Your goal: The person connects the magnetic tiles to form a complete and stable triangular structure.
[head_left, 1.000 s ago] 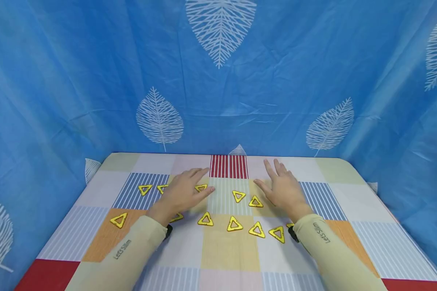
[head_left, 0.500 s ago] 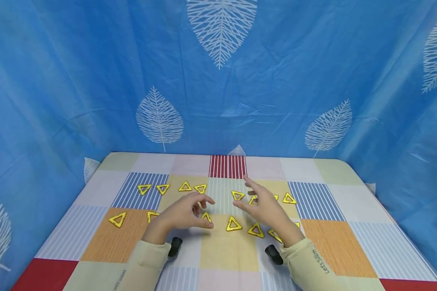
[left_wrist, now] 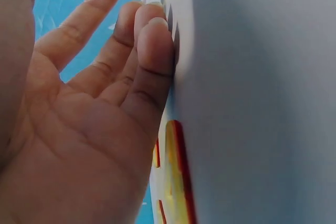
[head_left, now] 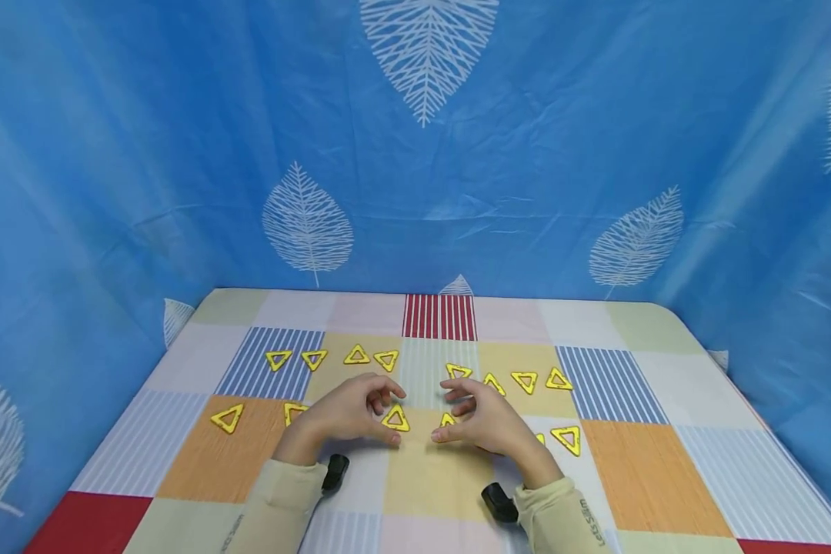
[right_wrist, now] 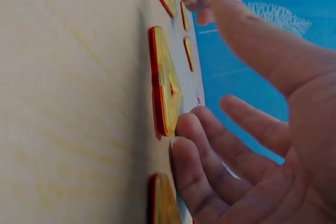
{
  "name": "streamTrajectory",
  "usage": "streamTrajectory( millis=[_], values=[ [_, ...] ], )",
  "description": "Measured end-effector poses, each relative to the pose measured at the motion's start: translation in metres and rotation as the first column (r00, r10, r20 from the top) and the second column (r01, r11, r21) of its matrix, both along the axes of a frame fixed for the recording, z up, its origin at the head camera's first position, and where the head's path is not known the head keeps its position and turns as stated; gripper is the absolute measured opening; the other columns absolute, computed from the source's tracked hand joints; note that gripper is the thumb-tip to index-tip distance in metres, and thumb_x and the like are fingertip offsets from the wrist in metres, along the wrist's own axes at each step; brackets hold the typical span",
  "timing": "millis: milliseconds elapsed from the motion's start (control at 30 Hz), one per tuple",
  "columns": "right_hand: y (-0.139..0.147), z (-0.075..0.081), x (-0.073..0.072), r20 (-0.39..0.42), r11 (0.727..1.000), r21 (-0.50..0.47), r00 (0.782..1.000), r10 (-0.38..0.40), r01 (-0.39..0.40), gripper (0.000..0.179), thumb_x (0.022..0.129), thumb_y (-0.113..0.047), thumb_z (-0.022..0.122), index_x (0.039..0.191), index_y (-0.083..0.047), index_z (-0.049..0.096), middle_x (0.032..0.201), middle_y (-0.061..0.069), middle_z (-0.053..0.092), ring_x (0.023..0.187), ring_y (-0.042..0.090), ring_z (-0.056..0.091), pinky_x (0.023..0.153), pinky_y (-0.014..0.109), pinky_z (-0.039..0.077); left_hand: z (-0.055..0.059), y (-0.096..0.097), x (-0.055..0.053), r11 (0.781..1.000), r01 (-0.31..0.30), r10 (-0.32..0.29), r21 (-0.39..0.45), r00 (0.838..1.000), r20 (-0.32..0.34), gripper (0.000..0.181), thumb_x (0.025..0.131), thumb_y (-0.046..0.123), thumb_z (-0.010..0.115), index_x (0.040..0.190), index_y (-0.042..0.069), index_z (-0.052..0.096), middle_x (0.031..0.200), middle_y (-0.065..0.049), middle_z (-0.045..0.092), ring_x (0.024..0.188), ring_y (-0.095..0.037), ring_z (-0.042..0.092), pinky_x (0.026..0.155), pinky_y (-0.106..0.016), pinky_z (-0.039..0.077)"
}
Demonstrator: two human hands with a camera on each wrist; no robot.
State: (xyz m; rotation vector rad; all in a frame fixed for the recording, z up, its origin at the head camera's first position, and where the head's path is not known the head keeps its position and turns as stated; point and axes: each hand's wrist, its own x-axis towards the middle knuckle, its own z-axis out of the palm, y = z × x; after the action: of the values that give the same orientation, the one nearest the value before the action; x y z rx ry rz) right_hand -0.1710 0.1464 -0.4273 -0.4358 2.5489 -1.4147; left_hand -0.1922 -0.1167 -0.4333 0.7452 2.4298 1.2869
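Left hand (head_left: 346, 412) and right hand (head_left: 488, 419) face each other low over the cloth, fingers loosely bent, thumbs reaching inward; both are released and hold nothing. Yellow triangles lie flat in two loose rows around them.

Front row, level with the hands: the inner-left triangle (head_left: 395, 428) sits in the gap, just beside the left fingertips; the inner-right triangle (head_left: 446, 416) is partly hidden behind the right fingertips. Wrist views put fingertips very near triangles; contact cannot be told. The outer-right triangle (head_left: 565, 430) lies apart, to the right of the right hand; the far-left triangle (head_left: 228, 414) lies well left of the left hand. Others in this row are partly covered by the hands. The back row, eight pieces, runs beyond the fingers, four to each half.

Shape: hollow, with rounded corners and a small triangular opening. Surface: glossy yellow faces over red edges, seen edge-on at the wrists. Points face various ways.

Cloth (head_left: 443, 485): smooth patchwork print, plain squares mixed with striped and wood-grain-look ones. Curtain (head_left: 526, 154): blue, creased, slightly shiny, printed with white skeleton leaves. Sleeves (head_left: 277, 504) are pale beige with dark lettering; a black device (head_left: 500, 502) sits at each wrist.
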Motion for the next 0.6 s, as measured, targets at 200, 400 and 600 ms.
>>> streamTrajectory(
  millis=[200, 400, 600],
  values=[
    [0.004, -0.001, -0.001, 0.029, 0.999, 0.003, 0.999, 0.033, -0.034, 0.073, 0.064, -0.016, 0.097, 0.127, 0.002, 0.063, 0.105, 0.007, 0.065, 0.094, 0.021, 0.060, 0.082, 0.034, 0.051, -0.004, -0.001, -0.001, 1.000, -0.001, -0.001, 0.031, 0.999, 0.042, 0.052, 0.072, 0.014, 0.093, 0.116, 0.003, 0.067, 0.092, -0.007, 0.056, 0.079, -0.021, 0.050, 0.070, -0.030, 0.045],
    [0.011, -0.006, -0.003, 0.060, 0.997, 0.011, 0.996, 0.070, -0.071, 0.069, 0.064, -0.015, 0.097, 0.124, 0.000, 0.066, 0.106, 0.004, 0.065, 0.096, 0.019, 0.060, 0.086, 0.036, 0.051, -0.003, -0.002, -0.001, 0.999, -0.032, 0.031, 0.014, 0.998, 0.061, 0.048, 0.072, 0.011, 0.093, 0.113, 0.004, 0.068, 0.091, -0.005, 0.056, 0.080, -0.021, 0.050, 0.070, -0.029, 0.044],
    [0.017, -0.005, -0.005, 0.059, 0.996, -0.010, 0.994, 0.094, -0.093, 0.062, 0.064, -0.007, 0.096, 0.119, 0.002, 0.067, 0.103, 0.005, 0.064, 0.092, 0.019, 0.059, 0.083, 0.032, 0.051, -0.003, -0.002, 0.000, 0.998, -0.067, 0.068, -0.015, 0.996, 0.060, 0.047, 0.071, 0.008, 0.093, 0.112, 0.004, 0.070, 0.090, -0.003, 0.058, 0.081, -0.020, 0.052, 0.072, -0.030, 0.046]
  ],
)
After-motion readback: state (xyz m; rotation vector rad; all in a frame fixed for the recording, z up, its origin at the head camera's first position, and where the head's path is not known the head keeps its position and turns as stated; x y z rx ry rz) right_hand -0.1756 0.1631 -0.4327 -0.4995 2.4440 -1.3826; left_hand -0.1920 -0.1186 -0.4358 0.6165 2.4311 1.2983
